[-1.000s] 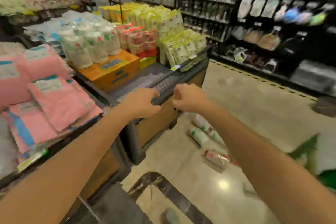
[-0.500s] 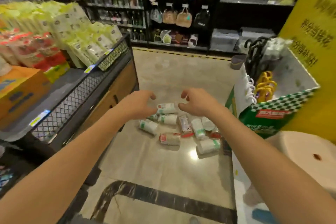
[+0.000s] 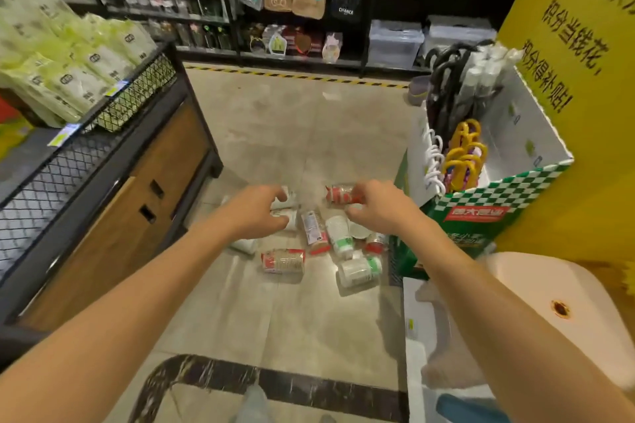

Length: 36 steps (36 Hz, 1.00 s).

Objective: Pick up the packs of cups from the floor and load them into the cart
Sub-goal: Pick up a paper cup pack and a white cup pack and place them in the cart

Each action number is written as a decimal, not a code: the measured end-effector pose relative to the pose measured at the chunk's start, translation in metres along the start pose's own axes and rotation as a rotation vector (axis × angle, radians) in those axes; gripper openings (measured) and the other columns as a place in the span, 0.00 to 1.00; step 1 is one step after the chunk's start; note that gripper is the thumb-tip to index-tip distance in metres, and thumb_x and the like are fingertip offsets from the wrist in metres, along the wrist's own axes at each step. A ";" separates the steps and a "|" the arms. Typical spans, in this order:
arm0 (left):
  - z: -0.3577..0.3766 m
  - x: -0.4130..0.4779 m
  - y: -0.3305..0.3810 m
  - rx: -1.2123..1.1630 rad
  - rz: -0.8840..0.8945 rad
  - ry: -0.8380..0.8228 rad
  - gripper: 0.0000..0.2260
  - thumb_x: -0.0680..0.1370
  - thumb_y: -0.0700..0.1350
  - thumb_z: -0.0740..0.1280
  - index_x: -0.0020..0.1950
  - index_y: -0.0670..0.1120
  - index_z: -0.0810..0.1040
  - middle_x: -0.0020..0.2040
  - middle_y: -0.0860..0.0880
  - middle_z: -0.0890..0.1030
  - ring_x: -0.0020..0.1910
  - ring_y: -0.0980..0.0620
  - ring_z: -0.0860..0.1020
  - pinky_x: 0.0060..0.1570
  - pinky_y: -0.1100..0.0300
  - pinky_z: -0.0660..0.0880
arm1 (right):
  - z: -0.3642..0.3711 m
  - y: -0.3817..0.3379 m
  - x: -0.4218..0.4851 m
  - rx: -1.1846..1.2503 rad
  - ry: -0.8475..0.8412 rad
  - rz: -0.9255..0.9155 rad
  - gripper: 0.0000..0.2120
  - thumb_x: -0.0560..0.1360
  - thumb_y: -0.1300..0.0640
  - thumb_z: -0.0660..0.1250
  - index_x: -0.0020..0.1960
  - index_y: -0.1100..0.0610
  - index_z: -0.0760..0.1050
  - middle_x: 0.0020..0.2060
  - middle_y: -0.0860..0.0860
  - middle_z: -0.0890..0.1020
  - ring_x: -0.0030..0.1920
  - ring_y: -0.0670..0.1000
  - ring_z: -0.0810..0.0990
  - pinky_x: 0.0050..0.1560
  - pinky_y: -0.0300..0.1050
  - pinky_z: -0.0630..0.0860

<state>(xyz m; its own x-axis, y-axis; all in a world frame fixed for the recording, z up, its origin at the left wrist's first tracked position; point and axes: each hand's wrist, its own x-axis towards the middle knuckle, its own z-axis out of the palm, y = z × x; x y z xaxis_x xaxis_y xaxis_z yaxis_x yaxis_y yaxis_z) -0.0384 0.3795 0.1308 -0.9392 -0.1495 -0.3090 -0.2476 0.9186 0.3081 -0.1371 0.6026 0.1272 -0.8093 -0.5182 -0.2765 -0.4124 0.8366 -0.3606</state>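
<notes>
Packs of cups [image 3: 283, 261] on floor [image 3: 309, 326] mid-frame, clear sleeves, red or green labels (some blurred), left hand [image 3: 261, 213] and right hand [image 3: 374, 208] over them, fingers loosely curled, empty

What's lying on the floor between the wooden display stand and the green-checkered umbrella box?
Head view: scattered packs of cups lie on the tiled floor there, the left hand and right hand hovering above them.

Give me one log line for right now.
phase: reach | left hand: above packs, holds nothing | right hand: above packs, holds nothing | packs: scattered on floor | cart: not in view
</notes>
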 end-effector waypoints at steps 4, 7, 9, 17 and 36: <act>0.015 0.054 -0.013 0.005 -0.015 -0.064 0.25 0.75 0.54 0.68 0.71 0.48 0.73 0.68 0.47 0.77 0.66 0.46 0.75 0.62 0.50 0.74 | 0.016 0.024 0.044 0.029 -0.039 0.036 0.20 0.78 0.48 0.67 0.67 0.55 0.75 0.58 0.53 0.82 0.57 0.56 0.81 0.50 0.47 0.75; 0.034 0.103 -0.031 0.013 -0.001 -0.121 0.26 0.74 0.54 0.67 0.71 0.48 0.73 0.68 0.47 0.77 0.65 0.46 0.76 0.61 0.48 0.75 | 0.037 0.042 0.086 0.020 -0.098 0.103 0.23 0.77 0.46 0.69 0.70 0.53 0.74 0.63 0.52 0.81 0.60 0.56 0.81 0.59 0.53 0.78; 0.052 0.140 -0.044 0.023 0.010 -0.154 0.24 0.75 0.51 0.68 0.71 0.48 0.73 0.69 0.47 0.77 0.65 0.46 0.76 0.62 0.49 0.75 | 0.056 0.056 0.116 0.044 -0.127 0.140 0.24 0.76 0.44 0.70 0.69 0.51 0.74 0.61 0.52 0.81 0.60 0.57 0.81 0.59 0.56 0.79; 0.156 0.300 -0.109 0.078 0.041 -0.327 0.26 0.76 0.51 0.69 0.73 0.49 0.70 0.70 0.46 0.75 0.67 0.44 0.74 0.64 0.48 0.73 | 0.169 0.141 0.247 0.054 -0.259 0.250 0.29 0.72 0.43 0.70 0.72 0.46 0.70 0.66 0.50 0.80 0.64 0.56 0.80 0.60 0.58 0.79; 0.614 0.536 -0.297 0.539 0.081 -0.450 0.53 0.66 0.68 0.72 0.80 0.47 0.49 0.77 0.40 0.57 0.77 0.38 0.58 0.74 0.40 0.59 | 0.612 0.386 0.442 -0.435 -0.664 0.067 0.52 0.79 0.49 0.72 0.83 0.49 0.33 0.83 0.55 0.39 0.83 0.59 0.40 0.81 0.58 0.43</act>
<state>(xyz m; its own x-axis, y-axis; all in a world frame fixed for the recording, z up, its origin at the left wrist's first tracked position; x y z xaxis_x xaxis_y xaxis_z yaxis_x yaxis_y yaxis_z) -0.3219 0.2507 -0.6786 -0.7313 -0.0140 -0.6820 0.0808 0.9910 -0.1070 -0.3982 0.5874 -0.6794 -0.4765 -0.3469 -0.8078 -0.6086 0.7932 0.0184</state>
